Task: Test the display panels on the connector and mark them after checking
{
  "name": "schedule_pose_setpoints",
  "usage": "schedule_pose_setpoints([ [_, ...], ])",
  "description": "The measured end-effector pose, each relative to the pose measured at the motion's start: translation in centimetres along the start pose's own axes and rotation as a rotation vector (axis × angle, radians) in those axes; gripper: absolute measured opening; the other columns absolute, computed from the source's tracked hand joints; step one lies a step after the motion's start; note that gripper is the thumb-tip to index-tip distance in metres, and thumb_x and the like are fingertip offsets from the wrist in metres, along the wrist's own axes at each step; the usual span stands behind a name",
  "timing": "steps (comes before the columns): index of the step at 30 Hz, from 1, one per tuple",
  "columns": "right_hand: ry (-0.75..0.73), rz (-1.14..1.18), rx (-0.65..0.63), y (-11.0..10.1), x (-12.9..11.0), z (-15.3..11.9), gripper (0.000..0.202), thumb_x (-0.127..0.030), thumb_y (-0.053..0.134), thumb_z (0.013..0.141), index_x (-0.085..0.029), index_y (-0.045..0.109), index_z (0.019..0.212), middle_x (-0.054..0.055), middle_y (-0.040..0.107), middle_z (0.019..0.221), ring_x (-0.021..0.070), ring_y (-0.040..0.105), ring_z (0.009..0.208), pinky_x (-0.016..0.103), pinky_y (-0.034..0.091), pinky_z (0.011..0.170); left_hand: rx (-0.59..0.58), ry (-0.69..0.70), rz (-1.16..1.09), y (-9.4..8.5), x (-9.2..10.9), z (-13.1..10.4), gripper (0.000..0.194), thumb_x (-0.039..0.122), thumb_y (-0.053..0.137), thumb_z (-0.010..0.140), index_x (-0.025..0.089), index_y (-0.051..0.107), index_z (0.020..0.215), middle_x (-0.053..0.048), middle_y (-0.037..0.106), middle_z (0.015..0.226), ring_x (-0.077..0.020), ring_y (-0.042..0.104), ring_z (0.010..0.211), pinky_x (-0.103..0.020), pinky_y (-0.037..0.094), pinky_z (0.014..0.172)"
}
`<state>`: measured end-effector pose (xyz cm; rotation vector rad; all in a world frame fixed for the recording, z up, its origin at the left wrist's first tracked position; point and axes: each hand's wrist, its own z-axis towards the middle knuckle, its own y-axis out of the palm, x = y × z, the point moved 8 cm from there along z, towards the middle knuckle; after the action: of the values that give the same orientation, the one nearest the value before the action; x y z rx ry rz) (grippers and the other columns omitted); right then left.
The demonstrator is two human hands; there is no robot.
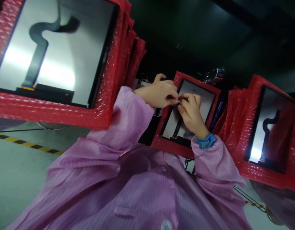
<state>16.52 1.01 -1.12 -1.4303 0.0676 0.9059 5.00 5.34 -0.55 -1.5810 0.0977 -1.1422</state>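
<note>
In the middle, a display panel with a silvery back lies on red bubble wrap. A dark flex cable runs up from the panel's lower edge to beneath my fingers. My right hand, with a blue band at its wrist, is pinched on the cable's upper end. My left hand comes in from the side, thumb and forefinger pinched against the right fingertips. Whatever sits between those left fingers is tiny and mostly hidden. The hand's other fingers curl loosely.
A bubble-wrapped stack with a large panel on top rises at the left. Another wrapped stack carries a panel at the right. A blue pen and a shiny metal object lie near the middle panel.
</note>
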Motion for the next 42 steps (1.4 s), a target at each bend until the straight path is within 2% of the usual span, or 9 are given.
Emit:
schedule_pose_setpoints([
  [13, 0.001, 0.010, -0.072, 0.4, 0.4, 0.1, 0.031, -0.047, 0.046, 0.100, -0.023, 0.064, 0.091, 0.009, 0.059, 0.123, 0.0309, 0.042, 0.120, 0.055, 0.035, 0.106, 0.008, 0.033, 0.010, -0.1, 0.3, -0.1, 0.024, 0.041, 0.062, 0.090, 0.025, 0.074, 0.076, 0.003, 0.072, 0.082, -0.0219, 0.062, 0.101, -0.054, 0.020, 0.113],
  [19, 0.013, 0.018, -0.048, 0.6, 0.5, 0.1, 0.041, -0.056, 0.041, 0.100, -0.023, 0.064, 0.092, 0.010, 0.060, 0.122, 0.0300, 0.043, 0.120, 0.052, 0.036, 0.105, 0.031, 0.028, 0.085, 0.0, 0.9, 0.7, 0.024, 0.037, 0.069, 0.084, 0.021, 0.066, 0.067, 0.002, 0.068, 0.078, -0.0221, 0.062, 0.098, -0.058, 0.018, 0.116],
  [21, 0.015, 0.046, -0.023, 0.3, 0.6, 0.0, 0.045, -0.061, 0.039, 0.099, -0.023, 0.063, 0.096, 0.011, 0.061, 0.122, 0.0294, 0.045, 0.120, 0.051, 0.036, 0.105, 0.108, 0.007, 0.105, -1.1, 1.2, 0.3, 0.023, 0.040, 0.071, 0.085, 0.020, 0.067, 0.073, 0.000, 0.070, 0.089, -0.0232, 0.061, 0.101, -0.060, 0.017, 0.116],
  [23, 0.013, 0.096, 0.016, -0.2, 0.7, -0.1, 0.048, -0.063, 0.035, 0.100, -0.023, 0.062, 0.105, 0.011, 0.061, 0.123, 0.0280, 0.047, 0.120, 0.051, 0.036, 0.107, 0.294, -0.050, 0.104, -3.1, 1.6, -1.3, 0.025, 0.044, 0.064, 0.093, 0.020, 0.068, 0.086, -0.004, 0.069, 0.101, -0.0235, 0.059, 0.104, -0.057, 0.027, 0.113],
  [26, 0.016, 0.158, 0.097, -1.1, 0.9, -0.4, 0.049, -0.060, 0.028, 0.103, -0.025, 0.059, 0.117, 0.010, 0.061, 0.126, 0.0259, 0.050, 0.125, 0.050, 0.034, 0.110, 0.601, -0.238, 0.111, -4.8, 2.0, -5.8, 0.029, 0.038, 0.041, 0.105, 0.020, 0.062, 0.095, -0.007, 0.067, 0.096, -0.0210, 0.059, 0.094, -0.040, 0.046, 0.090],
  [27, 0.020, 0.167, 0.131, -1.4, 1.0, -0.5, 0.049, -0.059, 0.026, 0.103, -0.025, 0.059, 0.118, 0.010, 0.061, 0.126, 0.0255, 0.050, 0.125, 0.050, 0.034, 0.111, 0.608, -0.294, 0.124, -4.2, 2.1, -7.2, 0.027, 0.035, 0.039, 0.105, 0.021, 0.061, 0.096, -0.006, 0.066, 0.091, -0.0201, 0.060, 0.088, -0.037, 0.048, 0.083],
  [31, 0.048, 0.169, 0.247, -2.1, 1.4, -0.6, 0.046, -0.057, 0.026, 0.104, -0.027, 0.058, 0.117, 0.009, 0.063, 0.122, 0.0243, 0.054, 0.122, 0.048, 0.037, 0.109, 0.426, -0.400, 0.253, 0.6, 2.5, -10.5, 0.024, 0.026, 0.042, 0.102, 0.019, 0.062, 0.112, -0.009, 0.067, 0.096, -0.0222, 0.064, 0.085, -0.035, 0.050, 0.078],
  [34, 0.054, 0.170, 0.273, -2.2, 1.4, -0.7, 0.041, -0.053, 0.028, 0.105, -0.027, 0.058, 0.116, 0.008, 0.064, 0.121, 0.0236, 0.054, 0.121, 0.047, 0.037, 0.108, 0.285, -0.452, 0.395, 2.9, 2.3, -10.8, 0.035, 0.028, 0.041, 0.101, 0.019, 0.061, 0.128, -0.010, 0.066, 0.094, -0.0251, 0.065, 0.085, -0.037, 0.051, 0.077],
  [42, 0.062, 0.168, 0.305, -2.8, 1.5, -1.4, 0.037, -0.049, 0.032, 0.105, -0.026, 0.060, 0.114, 0.009, 0.063, 0.121, 0.0233, 0.053, 0.121, 0.047, 0.038, 0.107, 0.188, -0.394, 0.571, 3.0, 2.8, -9.6, 0.039, 0.027, 0.040, 0.102, 0.020, 0.063, 0.132, -0.011, 0.065, 0.091, -0.0254, 0.066, 0.082, -0.038, 0.051, 0.072],
])
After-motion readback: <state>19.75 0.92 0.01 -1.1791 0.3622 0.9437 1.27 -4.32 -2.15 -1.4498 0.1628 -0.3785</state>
